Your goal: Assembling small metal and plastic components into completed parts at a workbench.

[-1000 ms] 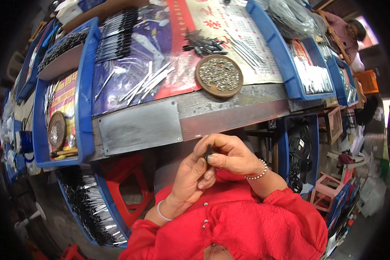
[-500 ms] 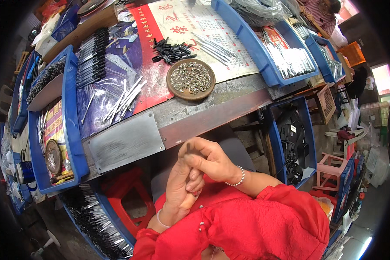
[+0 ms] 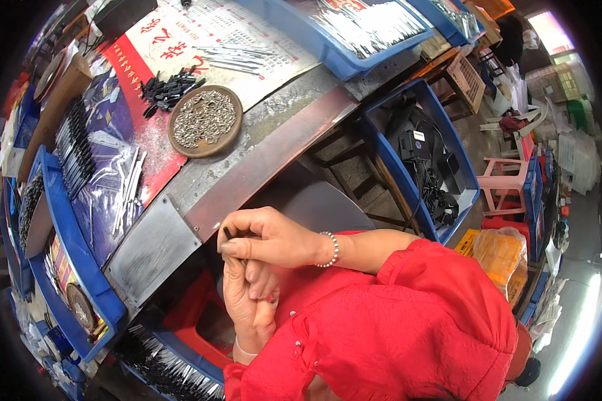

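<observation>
My right hand [image 3: 274, 235], with a beaded bracelet at the wrist, pinches a small black rod-like piece [image 3: 227, 233] between thumb and fingers. Just beneath, my left hand [image 3: 251, 301] has its fingers curled in against the palm; its fingertips are partly covered by the right hand, and what they grip cannot be made out. Both hands are together in front of the bench edge, over my lap. On the bench beyond them stands a round brown dish [image 3: 205, 121] of small metal parts. Beside it lies a pile of short black pieces [image 3: 170, 90].
Thin silvery rods [image 3: 237, 59] and white sticks [image 3: 129, 190] lie on the bench. A metal plate [image 3: 150, 250] covers its front edge. Blue trays [image 3: 114, 304] stand at left, and a blue bin [image 3: 465, 170] with black equipment stands at right. A red stool [image 3: 194, 334] is below.
The view has turned, so the bench appears shifted left and tilted. My right hand's fingers have moved, and a black piece now shows in its pinch. Both hands stay together.
</observation>
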Demonstrator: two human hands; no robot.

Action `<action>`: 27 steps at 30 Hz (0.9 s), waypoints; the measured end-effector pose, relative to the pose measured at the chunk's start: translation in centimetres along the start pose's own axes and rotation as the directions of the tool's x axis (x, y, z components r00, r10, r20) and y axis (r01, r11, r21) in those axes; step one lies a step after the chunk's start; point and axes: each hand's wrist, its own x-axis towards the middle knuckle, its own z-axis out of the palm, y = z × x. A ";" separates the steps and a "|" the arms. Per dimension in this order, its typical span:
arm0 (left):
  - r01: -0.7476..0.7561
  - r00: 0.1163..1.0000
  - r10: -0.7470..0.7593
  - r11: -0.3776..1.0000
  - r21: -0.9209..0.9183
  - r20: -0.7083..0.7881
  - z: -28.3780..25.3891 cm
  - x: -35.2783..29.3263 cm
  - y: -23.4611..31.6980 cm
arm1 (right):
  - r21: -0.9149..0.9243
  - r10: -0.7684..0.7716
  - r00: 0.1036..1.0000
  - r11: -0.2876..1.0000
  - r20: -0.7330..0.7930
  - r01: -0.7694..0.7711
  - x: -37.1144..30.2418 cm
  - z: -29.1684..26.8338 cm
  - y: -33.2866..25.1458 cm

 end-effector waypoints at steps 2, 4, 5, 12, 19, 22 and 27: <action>-0.001 1.000 0.001 1.000 -0.020 -0.016 -0.1 -0.2 -0.2 | 0.102 0.008 1.000 0.995 0.015 -0.009 -0.2 -0.4 -0.2; 0.003 1.000 -0.002 0.999 -0.037 0.003 -0.3 -0.4 -0.6 | 0.066 -0.037 0.993 0.997 0.112 0.030 -0.1 -1.6 -0.5; 0.021 1.000 -0.021 0.999 -0.032 0.000 -0.3 -0.4 -0.8 | 0.031 -0.078 0.973 0.997 0.218 0.073 -0.2 -2.0 -0.4; 0.010 0.999 -0.012 0.999 -0.044 -0.036 -0.4 0.5 -0.9 | 0.157 0.086 0.993 0.983 0.083 -0.098 -0.5 -2.0 0.0; 0.072 0.997 -0.074 0.991 0.116 0.013 0.2 0.1 -0.2 | -0.119 0.095 0.995 0.988 -0.017 -0.096 -0.3 -2.3 -3.9; 0.041 0.995 -0.051 0.992 0.117 0.086 -0.3 -0.1 0.5 | -0.777 -0.421 0.907 0.572 -0.004 0.263 2.6 -4.8 -5.2; 0.032 0.993 -0.023 0.996 -0.079 0.115 0.2 -0.3 0.3 | -0.998 -0.429 0.903 -0.067 0.017 -0.013 7.6 -7.2 -6.5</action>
